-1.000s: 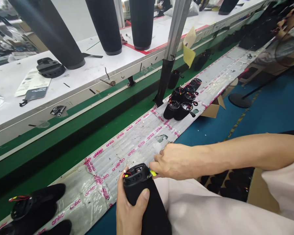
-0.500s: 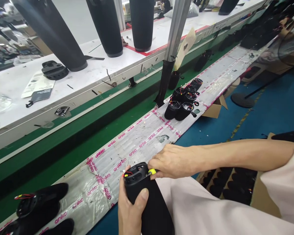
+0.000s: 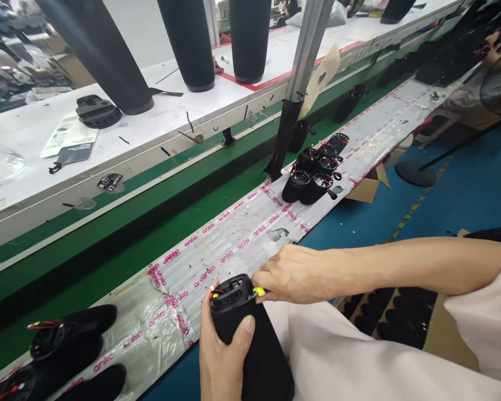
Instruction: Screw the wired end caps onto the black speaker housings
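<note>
My left hand is wrapped round a black fabric-covered speaker body, tilted against my lap, with the thumb on its near side. Its open end has a black plastic rim, and red and yellow wires stick out beside my left fingertips. Closed on a small yellow-handled tool, my right hand holds its short metal tip at the rim's right edge. Most of the handle is hidden in my fingers, so the exact kind of tool cannot be made out.
Several similar black speaker bodies with wires stand farther along the taped board; more lie at lower left. A white shelf with tall black cylinders runs behind, with a metal post. Boxes of black parts sit at right.
The view has shifted slightly. Both hands keep their hold, with the tool's tip still at the rim of the speaker body; they have hardly moved.
</note>
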Tool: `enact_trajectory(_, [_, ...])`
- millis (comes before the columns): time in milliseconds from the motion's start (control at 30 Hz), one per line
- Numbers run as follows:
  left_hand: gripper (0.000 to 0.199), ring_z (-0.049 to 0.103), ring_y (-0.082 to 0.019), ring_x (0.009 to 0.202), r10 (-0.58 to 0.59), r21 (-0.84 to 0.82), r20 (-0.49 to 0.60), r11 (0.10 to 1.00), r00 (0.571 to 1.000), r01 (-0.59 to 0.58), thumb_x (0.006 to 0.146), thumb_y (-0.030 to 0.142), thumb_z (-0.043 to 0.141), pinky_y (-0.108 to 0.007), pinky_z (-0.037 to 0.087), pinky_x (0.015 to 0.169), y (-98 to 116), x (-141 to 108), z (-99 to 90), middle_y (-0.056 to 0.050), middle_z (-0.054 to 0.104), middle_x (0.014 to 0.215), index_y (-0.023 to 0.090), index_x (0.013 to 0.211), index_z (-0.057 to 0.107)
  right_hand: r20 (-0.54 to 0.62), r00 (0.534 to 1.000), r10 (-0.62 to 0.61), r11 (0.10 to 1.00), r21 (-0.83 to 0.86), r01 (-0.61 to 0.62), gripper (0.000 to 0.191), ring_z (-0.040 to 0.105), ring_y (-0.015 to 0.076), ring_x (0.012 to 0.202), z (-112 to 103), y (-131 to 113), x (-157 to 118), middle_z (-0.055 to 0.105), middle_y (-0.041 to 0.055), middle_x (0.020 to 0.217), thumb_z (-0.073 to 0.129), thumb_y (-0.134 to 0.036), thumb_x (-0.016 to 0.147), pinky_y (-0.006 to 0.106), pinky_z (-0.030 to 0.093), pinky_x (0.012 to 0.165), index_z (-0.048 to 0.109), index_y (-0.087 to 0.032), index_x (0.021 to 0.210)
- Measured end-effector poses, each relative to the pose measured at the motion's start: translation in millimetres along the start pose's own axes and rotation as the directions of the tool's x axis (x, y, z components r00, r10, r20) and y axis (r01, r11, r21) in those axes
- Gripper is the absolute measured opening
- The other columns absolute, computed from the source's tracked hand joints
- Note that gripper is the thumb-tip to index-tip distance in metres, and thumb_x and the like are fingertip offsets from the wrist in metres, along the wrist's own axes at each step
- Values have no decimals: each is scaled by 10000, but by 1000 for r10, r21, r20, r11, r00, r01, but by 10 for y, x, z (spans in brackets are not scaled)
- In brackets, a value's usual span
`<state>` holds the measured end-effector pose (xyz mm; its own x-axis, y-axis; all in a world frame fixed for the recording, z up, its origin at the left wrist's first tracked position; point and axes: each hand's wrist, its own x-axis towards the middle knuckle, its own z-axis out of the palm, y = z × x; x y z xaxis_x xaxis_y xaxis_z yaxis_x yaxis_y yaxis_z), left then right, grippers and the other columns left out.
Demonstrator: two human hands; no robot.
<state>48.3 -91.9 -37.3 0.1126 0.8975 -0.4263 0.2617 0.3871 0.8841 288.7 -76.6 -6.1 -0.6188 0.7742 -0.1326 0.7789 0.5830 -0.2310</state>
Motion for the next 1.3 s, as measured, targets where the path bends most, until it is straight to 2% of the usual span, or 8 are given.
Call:
enact_trajectory(367, [893,574,-438,1467,11,143,-41,990,999,-5,803,582,829,-613,395,1244,-91,36,-17,-175,645,1551,242,1568,520,120,993,-23,999,-45,28,366,624,187,576,-144,-30,70,735,57,780,451,-462,1195,348,179,516,637,-154,1125])
enact_trajectory(467, [952,657,-431,1373,-36,19,-34,999,999,37,768,663,841,-595,454,1207,-121,68,8,-163,718,1442,241,1561,528,101,995,-25,1000,-7,26,360,659,202,619,-90,2,94,765,72,844,464,-466,1191,349,186,512,644,-159,1136])
enact_trajectory(533, [1017,724,-413,1279,-85,-92,-17,992,996,83,731,734,844,-557,513,1162,-140,83,19,-138,768,1348,249,1567,529,67,998,-2,993,116,-5,350,697,200,682,-69,29,95,790,67,914,483,-480,1187,336,232,527,641,-170,1156])
enact_trajectory(667, [1072,793,-382,1125,-139,-157,-4,978,990,137,678,760,884,-500,605,1045,-171,91,26,-100,804,1265,282,1575,545,25,989,144,954,262,-145,354,729,197,745,-95,50,75,805,48,945,490,-500,1185,323,289,588,629,-175,1193])
enact_trajectory(800, [1040,681,-427,1371,-85,-163,-38,983,996,78,753,748,840,-531,502,1202,-176,92,32,-148,757,1391,226,1595,527,38,995,89,981,170,-95,367,692,195,677,-72,-3,68,787,47,886,490,-510,1181,337,213,546,635,-178,1125])
enact_trajectory(933, [937,513,-431,1546,-66,-3,-49,998,997,66,842,649,782,-564,343,1303,-104,71,15,-168,631,1584,220,1622,488,9,999,42,998,45,-43,378,629,176,611,6,-58,83,750,49,830,486,-511,1182,345,161,533,633,-173,1097])
enact_trajectory(1033, [909,462,-410,1579,-34,86,-35,996,999,36,874,571,754,-565,292,1312,-31,42,3,-199,562,1645,181,1640,458,19,999,41,999,2,-41,371,591,160,578,-1,-63,90,737,44,821,492,-509,1180,342,149,532,628,-175,1094])
enact_trajectory(1300, [902,485,-432,1548,-47,88,-25,995,999,49,873,561,752,-599,318,1276,14,20,7,-216,582,1620,166,1634,470,48,998,32,999,-13,-31,361,606,165,591,-37,-66,107,739,41,828,507,-508,1175,348,137,516,636,-177,1107])
